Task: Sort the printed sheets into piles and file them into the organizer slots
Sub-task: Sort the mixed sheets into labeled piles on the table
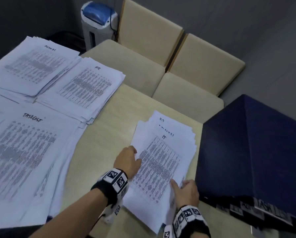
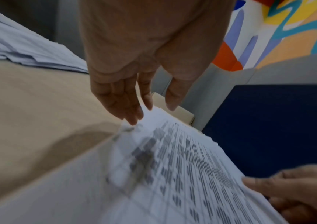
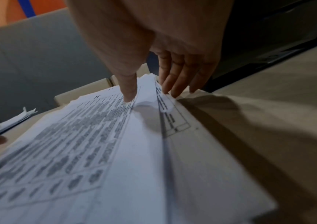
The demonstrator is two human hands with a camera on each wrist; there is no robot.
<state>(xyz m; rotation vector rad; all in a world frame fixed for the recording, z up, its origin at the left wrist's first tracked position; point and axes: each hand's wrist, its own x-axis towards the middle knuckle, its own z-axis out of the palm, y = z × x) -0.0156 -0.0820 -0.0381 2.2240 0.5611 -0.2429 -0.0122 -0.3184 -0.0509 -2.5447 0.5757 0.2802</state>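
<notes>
A loose stack of printed sheets, its top page headed "IT", lies on the beige table just left of the dark blue organizer. My left hand has straight fingers touching the stack's left edge, thumb held apart. My right hand is at the stack's lower right edge. Its thumb presses on the top page and its fingers sit under the raised upper sheets, pinching them. Sorted piles lie to the left: "TASKLIST", "HR" and a third.
Beige chairs stand beyond the table's far edge. A white and blue machine stands on the floor behind them. The organizer's front, with labelled slots, faces the near right. Bare table shows between the piles and the stack.
</notes>
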